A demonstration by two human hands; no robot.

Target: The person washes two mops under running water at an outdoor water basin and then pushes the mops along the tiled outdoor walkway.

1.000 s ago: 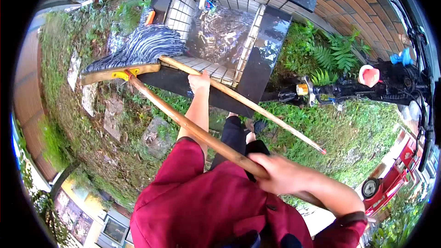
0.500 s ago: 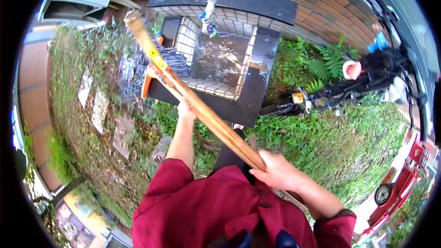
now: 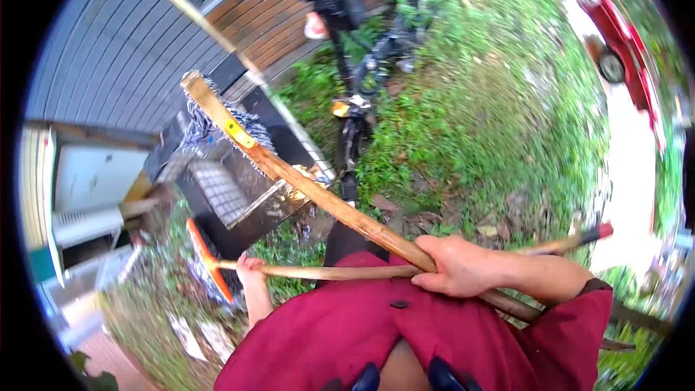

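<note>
My right hand is wrapped round the thick brown handle of a mop. The mop's wooden head and grey-white strands hang over the dark-edged basin at the upper left. Lower down, my left hand grips the thin pale handle of a second mop, close to its orange head. That orange head is over the grass at the left. The pale handle passes beneath the thick one near my right hand and ends in a dark red tip at the right.
A black bicycle stands just beyond the basin. Grass spreads to the right, with a red vehicle at its far edge. A grey tiled wall rises at the upper left, above a white cabinet.
The view has turned to the right. The brown-handled mop has lifted from the basin's near edge, and my left hand has come apart from it with the orange-headed mop.
</note>
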